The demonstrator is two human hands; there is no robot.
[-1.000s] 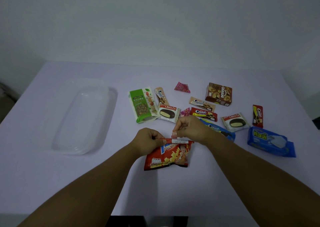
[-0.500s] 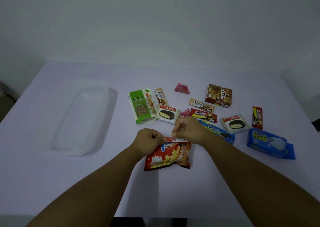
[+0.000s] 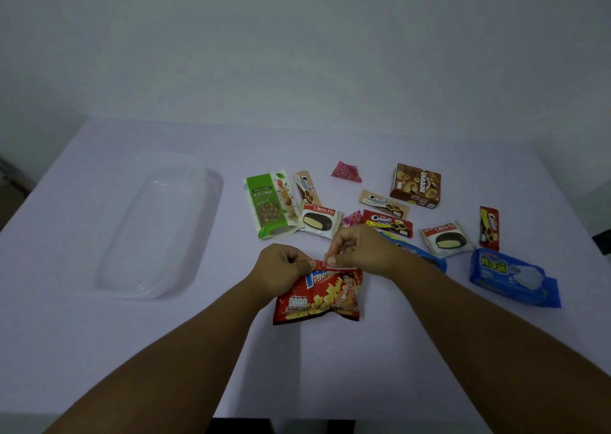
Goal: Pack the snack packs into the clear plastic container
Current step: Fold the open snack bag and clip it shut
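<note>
A red potato-snack bag (image 3: 319, 296), printed with "POTATO" in yellow, is held by its top seal just above the bench (image 3: 99, 351): the left hand (image 3: 281, 270) pinches the seal's left end in curled fingers, and the right hand (image 3: 362, 251) pinches its middle between thumb and forefinger. Beyond the hands, "Choco Pie" can be read on a white pack (image 3: 320, 221) and on a second pack (image 3: 446, 237) to the right; "Cream-O" is printed on a red biscuit pack (image 3: 388, 222), on two tan sticks (image 3: 306, 188) (image 3: 383, 203) and, less clearly, on a dark red stick (image 3: 489, 228). A green nut pouch (image 3: 271, 207) carries "Nuts"; the smaller print is too small to tell. A brown box (image 3: 416, 185) and a blue pack (image 3: 514, 276) bear Thai lettering. The clear plastic container (image 3: 158, 225) lies well apart to the left, with no pack in it. Compared with half a second ago, the grip and the bag's place are nearly unchanged.
</note>
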